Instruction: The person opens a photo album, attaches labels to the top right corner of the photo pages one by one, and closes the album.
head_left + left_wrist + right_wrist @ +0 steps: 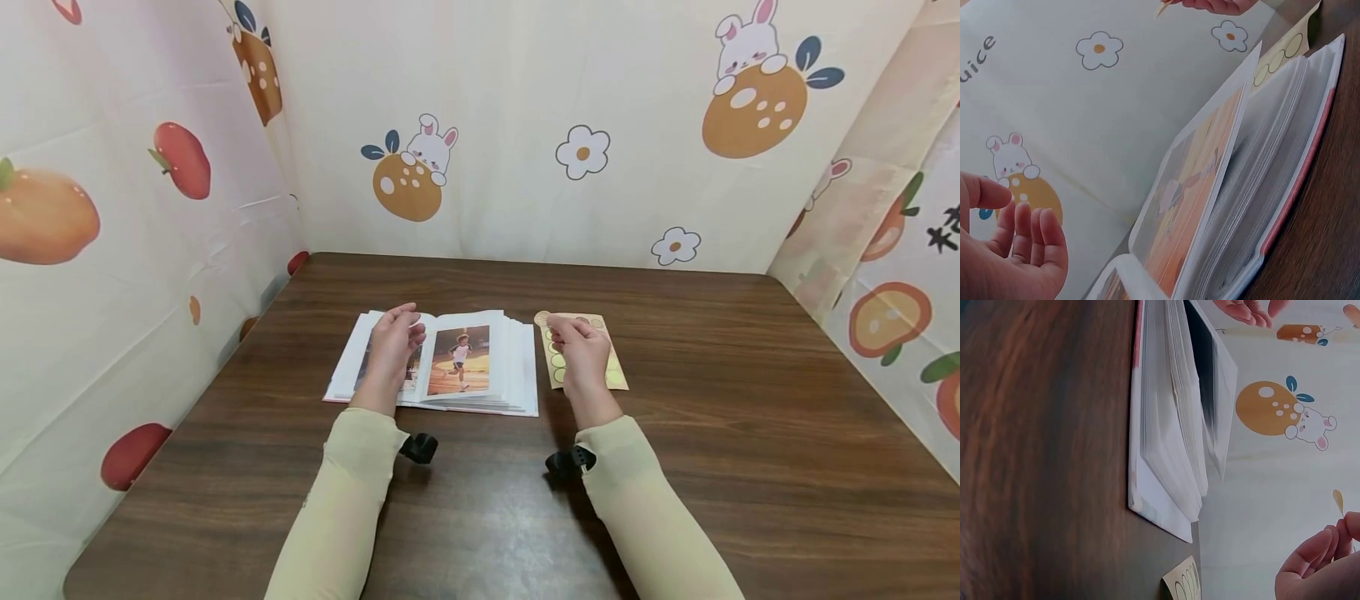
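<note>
In the head view, an opened photo album [521,367] is laid on the dark wooden worktop [480,517], and a photo [460,358] of a runner is shown on its right-hand page. The left hand [390,350] is held over the left-hand page, which is partly hidden; its fingers are loosely curved and released. A yellowish sticker sheet [617,373] is placed just beside the album's right edge. Near its top, a small round sticker [542,318] is pinched by the fingers of the right hand [587,354].

In the left wrist view, nothing is grasped by the left hand, and the photo page is seen at a slant.

In the right wrist view, the sticker is seen nearly edge-on, gripped at one end between thumb and fingers, well above the worktop.
</note>
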Demonstrator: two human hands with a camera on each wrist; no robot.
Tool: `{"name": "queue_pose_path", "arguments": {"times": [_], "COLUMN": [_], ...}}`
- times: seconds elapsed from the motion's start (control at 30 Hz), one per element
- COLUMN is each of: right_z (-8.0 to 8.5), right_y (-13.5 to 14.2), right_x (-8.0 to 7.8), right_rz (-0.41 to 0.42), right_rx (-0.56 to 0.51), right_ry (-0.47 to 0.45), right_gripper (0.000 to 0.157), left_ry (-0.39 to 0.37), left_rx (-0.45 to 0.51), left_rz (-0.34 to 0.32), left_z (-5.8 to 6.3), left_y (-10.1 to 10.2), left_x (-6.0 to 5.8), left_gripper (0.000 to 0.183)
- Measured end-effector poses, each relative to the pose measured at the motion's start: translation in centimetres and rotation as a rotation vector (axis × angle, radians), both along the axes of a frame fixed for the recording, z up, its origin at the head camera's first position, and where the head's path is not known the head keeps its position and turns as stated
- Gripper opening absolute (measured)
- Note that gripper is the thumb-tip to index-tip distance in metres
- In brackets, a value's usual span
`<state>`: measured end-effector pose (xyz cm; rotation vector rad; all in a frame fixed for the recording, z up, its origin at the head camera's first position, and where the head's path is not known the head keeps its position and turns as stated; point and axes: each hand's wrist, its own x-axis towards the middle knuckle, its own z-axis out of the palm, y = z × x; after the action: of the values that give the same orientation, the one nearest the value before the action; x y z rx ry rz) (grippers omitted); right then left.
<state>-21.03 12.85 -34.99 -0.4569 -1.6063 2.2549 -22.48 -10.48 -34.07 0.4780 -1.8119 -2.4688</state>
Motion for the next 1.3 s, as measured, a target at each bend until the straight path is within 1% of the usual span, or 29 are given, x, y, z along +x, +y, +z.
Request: {"name": "queue_pose_path", "arguments": {"times": [0.27,0.47,0.63,0.9,1.13,1.3], "right_z": [0.1,0.2,0.3,0.3,0.4,0.5], "right_y": [-0.3,-0.9,-1.3,-2.0,-2.3,-2.5], "right_x": [-0.1,-0.2,-0.3,-0.3,-0.2,-0.1], "right_rz": [-0.004,0.012,0.019,0.029,0.04,0.039], "right_rx": [0.011,0.015,0.004,-0.025,-0.044,-0.041], "right_ry": [-0.028,-0.023,-0.016,-0.017,-0.032,-0.057], "right_gripper": [0.017,0.016,0.017,0.019,0.02,0.017], "left_ry": [-0.017,-0.037,-0.041,-0.053,-0.077,-0.069], "left_rx": [-0.024,-0.053,-0.056,-0.1,-0.211,-0.297], "left_rz": [0.033,0.041,0.044,0.053,0.053,0.039], "left_z": [-0.3,-0.3,-0.1,-0.2,-0.2,-0.3], "left_y": [-1.1,-1.9,-2.3,-2.8,-3.5,-3.9], "left_x": [-0.2,-0.2,-0.1,0.0,0.2,0.4], "left_gripper": [0.033,0.034,0.035,0.033,0.034,0.037]}}
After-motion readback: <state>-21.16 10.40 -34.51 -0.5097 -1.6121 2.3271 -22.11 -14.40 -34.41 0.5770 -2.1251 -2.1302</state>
